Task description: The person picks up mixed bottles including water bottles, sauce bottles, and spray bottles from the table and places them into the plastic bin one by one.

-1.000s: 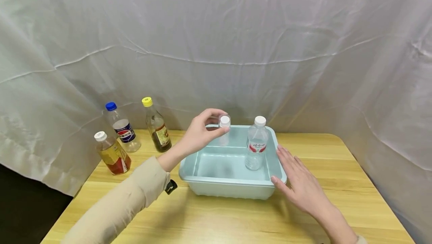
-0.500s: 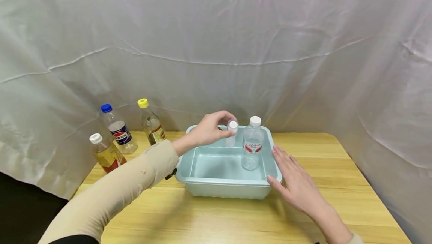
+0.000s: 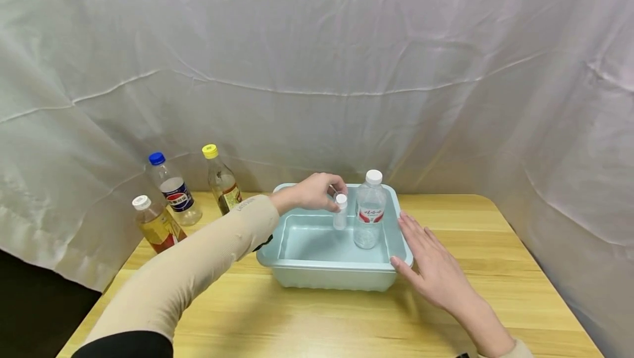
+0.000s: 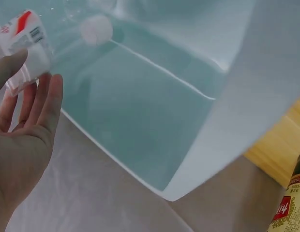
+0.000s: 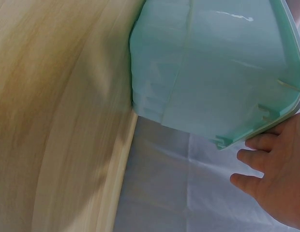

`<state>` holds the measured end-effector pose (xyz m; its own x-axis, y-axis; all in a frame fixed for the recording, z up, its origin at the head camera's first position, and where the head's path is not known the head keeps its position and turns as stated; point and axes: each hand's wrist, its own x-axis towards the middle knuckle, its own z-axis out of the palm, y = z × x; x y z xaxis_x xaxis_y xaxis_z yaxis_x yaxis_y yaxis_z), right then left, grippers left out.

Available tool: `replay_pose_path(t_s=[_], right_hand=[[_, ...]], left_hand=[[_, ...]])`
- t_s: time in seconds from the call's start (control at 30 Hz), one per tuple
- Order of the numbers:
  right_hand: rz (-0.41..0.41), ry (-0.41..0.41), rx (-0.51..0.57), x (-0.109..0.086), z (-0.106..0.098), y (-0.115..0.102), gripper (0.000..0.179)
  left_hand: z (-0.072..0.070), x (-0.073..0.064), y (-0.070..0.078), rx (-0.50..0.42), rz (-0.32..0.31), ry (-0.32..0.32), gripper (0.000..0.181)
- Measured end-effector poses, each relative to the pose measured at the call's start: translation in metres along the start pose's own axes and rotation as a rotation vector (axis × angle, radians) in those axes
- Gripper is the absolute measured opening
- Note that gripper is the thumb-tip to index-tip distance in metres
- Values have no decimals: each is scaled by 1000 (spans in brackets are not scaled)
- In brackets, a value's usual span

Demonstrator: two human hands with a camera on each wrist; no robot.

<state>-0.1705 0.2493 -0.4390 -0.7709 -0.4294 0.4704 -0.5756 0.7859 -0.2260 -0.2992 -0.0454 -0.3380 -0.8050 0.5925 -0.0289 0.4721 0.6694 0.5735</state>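
My left hand [image 3: 319,192] reaches over the pale blue plastic basin [image 3: 332,279] and pinches a small clear bottle [image 3: 340,220] with a white cap, low inside it. In the left wrist view the thumb and fingers of my left hand [image 4: 26,140] lie at clear plastic with a red-striped, barcoded label [image 4: 31,34]; which bottle bears it is hard to tell. A larger clear water bottle [image 3: 370,201] with a white cap and red-marked label stands upright in the basin's right part. My right hand [image 3: 441,270], fingers straight, rests against the basin's right rim.
Left of the basin stand a blue-capped Pepsi bottle [image 3: 177,198], a white-capped bottle of amber liquid [image 3: 156,226] and a yellow-capped glass bottle [image 3: 225,185] with dark liquid. A grey cloth [image 3: 317,88] hangs behind the wooden table [image 3: 460,226].
My left hand has moved right and then lower into the basin with the small bottle, towards the standing water bottle. My right hand stays at the rim. The view has shifted slightly.
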Motion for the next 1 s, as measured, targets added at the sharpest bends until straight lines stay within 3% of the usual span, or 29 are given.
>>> replay_pose_path(t_s=[0.47, 1.0], right_hand=[[6, -17, 11, 2, 0, -1, 79], [2, 1, 11, 0, 0, 0, 79]], left_hand=[[15, 13, -9, 26, -49, -68, 34], [26, 19, -13, 58, -44, -127, 30]])
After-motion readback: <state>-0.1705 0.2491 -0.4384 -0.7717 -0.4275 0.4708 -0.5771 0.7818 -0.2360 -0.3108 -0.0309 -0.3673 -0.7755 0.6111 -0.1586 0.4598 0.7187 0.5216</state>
